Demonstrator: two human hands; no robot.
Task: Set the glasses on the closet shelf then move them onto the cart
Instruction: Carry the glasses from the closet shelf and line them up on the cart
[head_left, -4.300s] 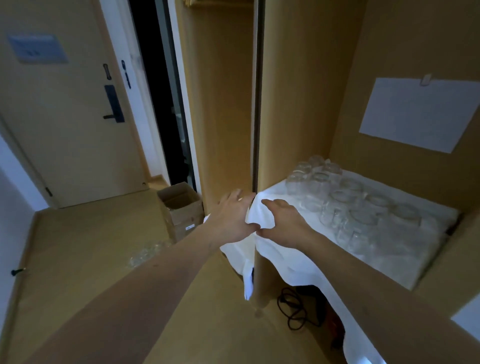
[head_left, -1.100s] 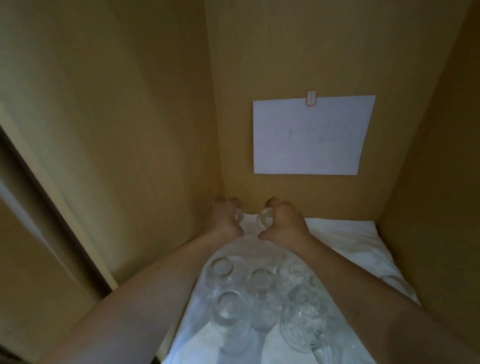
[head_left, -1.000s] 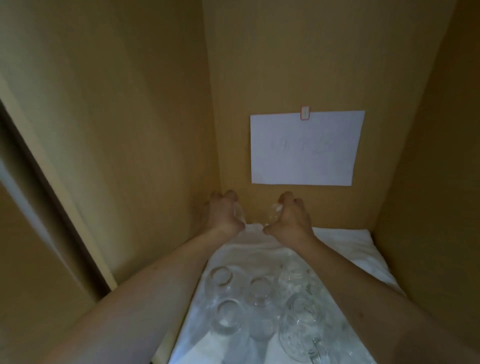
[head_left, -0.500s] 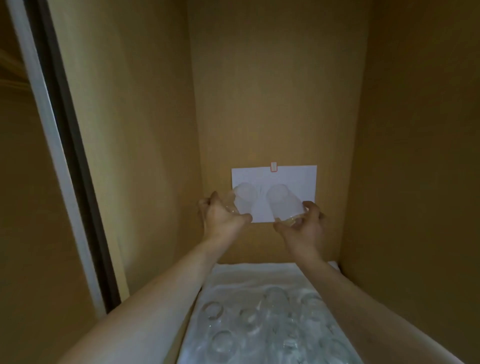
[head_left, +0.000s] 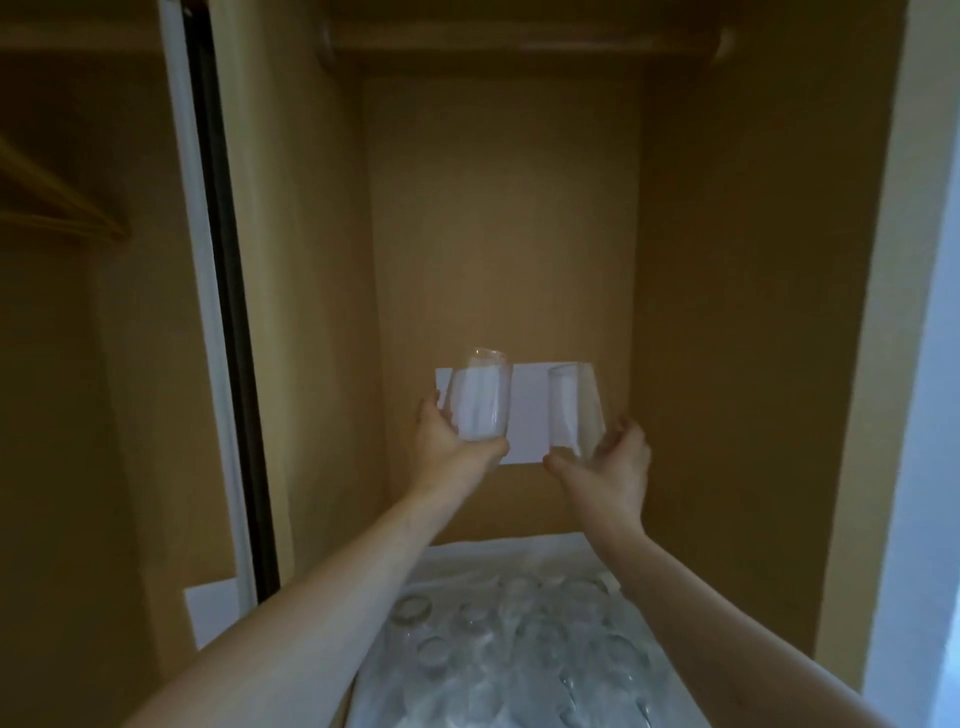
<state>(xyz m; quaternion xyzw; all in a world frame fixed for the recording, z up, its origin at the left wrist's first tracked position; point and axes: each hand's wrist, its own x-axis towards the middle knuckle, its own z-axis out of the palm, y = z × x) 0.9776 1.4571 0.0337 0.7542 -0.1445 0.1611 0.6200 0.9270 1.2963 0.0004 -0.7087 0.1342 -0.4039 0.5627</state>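
I hold two clear drinking glasses up inside a wooden closet. My left hand (head_left: 449, 447) grips the left glass (head_left: 480, 397) by its base, roughly upright. My right hand (head_left: 613, 460) cups the base of the right glass (head_left: 576, 410), which tilts left. Both hang in the air in front of a white paper sheet (head_left: 527, 415) on the back wall. Below my arms, several more clear glasses (head_left: 519, 639) stand on a surface covered with a white cloth (head_left: 498, 558). A wooden shelf (head_left: 519, 44) runs across the top of the closet.
Closet side walls close in on the left (head_left: 311, 312) and right (head_left: 748, 312). A dark sliding-door track with a white frame (head_left: 218, 312) runs down the left. Wooden hangers (head_left: 57, 202) show at far left. A pale wall edge (head_left: 914, 415) is at far right.
Both hands have lifted one glass each off the cloth-covered surface and raised them in front of the paper. The view has tilted up, showing the upper shelf.
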